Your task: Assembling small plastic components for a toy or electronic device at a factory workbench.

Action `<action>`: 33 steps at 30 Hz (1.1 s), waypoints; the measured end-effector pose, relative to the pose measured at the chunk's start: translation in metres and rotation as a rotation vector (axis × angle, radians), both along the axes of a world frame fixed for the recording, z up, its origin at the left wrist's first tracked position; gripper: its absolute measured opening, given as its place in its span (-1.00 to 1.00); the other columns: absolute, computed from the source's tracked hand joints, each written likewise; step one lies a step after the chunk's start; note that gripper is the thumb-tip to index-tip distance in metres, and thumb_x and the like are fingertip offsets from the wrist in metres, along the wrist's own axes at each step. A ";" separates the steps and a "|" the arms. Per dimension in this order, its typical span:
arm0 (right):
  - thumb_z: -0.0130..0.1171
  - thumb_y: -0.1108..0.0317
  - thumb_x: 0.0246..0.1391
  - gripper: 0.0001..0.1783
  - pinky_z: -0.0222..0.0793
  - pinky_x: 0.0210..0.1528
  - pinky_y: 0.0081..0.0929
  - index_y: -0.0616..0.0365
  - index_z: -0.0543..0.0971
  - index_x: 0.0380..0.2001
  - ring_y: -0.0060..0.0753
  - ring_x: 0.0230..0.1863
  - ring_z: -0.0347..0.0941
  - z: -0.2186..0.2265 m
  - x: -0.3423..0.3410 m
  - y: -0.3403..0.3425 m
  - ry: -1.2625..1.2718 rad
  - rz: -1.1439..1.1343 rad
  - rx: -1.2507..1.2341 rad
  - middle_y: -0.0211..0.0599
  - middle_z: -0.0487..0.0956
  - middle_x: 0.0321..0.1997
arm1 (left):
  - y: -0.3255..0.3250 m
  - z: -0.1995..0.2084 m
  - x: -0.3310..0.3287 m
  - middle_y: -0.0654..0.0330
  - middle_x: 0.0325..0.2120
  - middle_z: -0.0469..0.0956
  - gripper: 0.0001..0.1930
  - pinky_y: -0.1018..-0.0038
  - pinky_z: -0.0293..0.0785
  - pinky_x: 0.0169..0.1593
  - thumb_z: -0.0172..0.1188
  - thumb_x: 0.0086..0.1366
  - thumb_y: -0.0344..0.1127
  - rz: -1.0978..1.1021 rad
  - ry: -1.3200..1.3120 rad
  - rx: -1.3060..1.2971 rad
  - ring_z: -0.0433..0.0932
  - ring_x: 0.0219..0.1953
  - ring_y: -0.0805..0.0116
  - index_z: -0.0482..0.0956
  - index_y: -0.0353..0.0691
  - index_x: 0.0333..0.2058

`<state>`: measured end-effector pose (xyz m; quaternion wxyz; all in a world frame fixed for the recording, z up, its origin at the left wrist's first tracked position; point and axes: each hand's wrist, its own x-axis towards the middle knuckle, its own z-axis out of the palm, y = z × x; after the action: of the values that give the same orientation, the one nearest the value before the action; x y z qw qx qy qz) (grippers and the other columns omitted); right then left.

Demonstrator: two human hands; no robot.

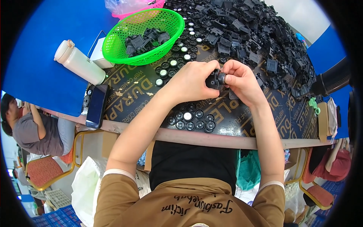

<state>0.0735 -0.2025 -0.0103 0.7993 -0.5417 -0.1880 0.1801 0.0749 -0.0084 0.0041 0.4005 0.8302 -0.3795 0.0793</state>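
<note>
Above the table, my left hand is closed around a black plastic part, partly hidden by its fingers. My right hand pinches a small black wheel against that part's right side. Whether the wheel is fixed to it, I cannot tell. Below my hands, several loose black wheels lie near the table's front edge, one with a white centre. More wheels, some white-centred, stretch in rows beyond my left hand. A large heap of black plastic parts covers the far right of the table.
A green basket with black parts stands at the far left, a pink basket behind it. Left are a white bottle, a white box and a phone. A black tube and green scissors are right. People sit at both sides.
</note>
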 end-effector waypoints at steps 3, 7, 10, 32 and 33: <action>0.26 0.42 -0.07 -0.78 0.25 -0.34 -0.76 0.13 0.41 -0.38 -0.74 -0.39 0.34 0.001 -0.001 0.001 -0.052 -0.015 -0.093 -0.52 0.46 -0.37 | 0.000 -0.001 -0.001 0.03 -0.56 0.49 -0.60 0.35 0.42 -0.42 0.31 -0.23 -0.35 0.003 -0.020 0.034 0.52 -0.48 0.06 0.36 -0.26 -0.37; 0.21 0.49 -0.06 -0.82 0.24 -0.32 -0.77 0.13 0.41 -0.39 -0.77 -0.39 0.31 -0.001 -0.004 0.002 -0.046 -0.042 -0.172 -0.57 0.42 -0.40 | -0.001 -0.004 -0.001 0.00 -0.55 0.50 -0.61 0.30 0.44 -0.39 0.31 -0.21 -0.32 0.039 -0.068 0.204 0.53 -0.45 0.03 0.37 -0.26 -0.36; 0.15 0.54 -0.04 -0.86 0.24 -0.31 -0.76 0.13 0.41 -0.42 -0.77 -0.39 0.29 -0.004 -0.002 0.000 -0.024 -0.009 -0.187 -0.59 0.41 -0.43 | -0.002 -0.003 -0.004 0.00 -0.55 0.50 -0.61 0.28 0.45 -0.38 0.31 -0.20 -0.30 0.026 -0.032 0.131 0.53 -0.45 0.02 0.38 -0.25 -0.36; 0.05 0.49 0.08 -0.69 0.30 -0.24 -0.63 0.29 0.40 -0.07 -0.65 -0.24 0.33 0.007 -0.007 0.012 -0.141 -0.341 -0.042 -0.41 0.42 -0.19 | -0.004 0.007 0.005 0.19 -0.51 0.43 -0.71 0.58 0.31 -0.52 0.04 0.28 -0.14 -0.103 1.206 -1.139 0.36 -0.57 0.43 0.40 -0.14 -0.11; 0.05 0.49 0.08 -0.69 0.30 -0.24 -0.63 0.29 0.40 -0.07 -0.65 -0.24 0.33 0.008 -0.008 0.013 -0.143 -0.339 -0.041 -0.41 0.42 -0.19 | -0.008 0.009 0.008 0.18 -0.48 0.43 -0.72 0.56 0.34 -0.46 0.05 0.27 -0.14 -0.070 1.314 -1.254 0.38 -0.50 0.41 0.42 -0.19 -0.16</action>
<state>0.0654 -0.1898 -0.0024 0.7916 -0.5932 -0.1465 0.0075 0.0831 -0.0164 0.0126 0.9167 0.3261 0.0129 -0.2305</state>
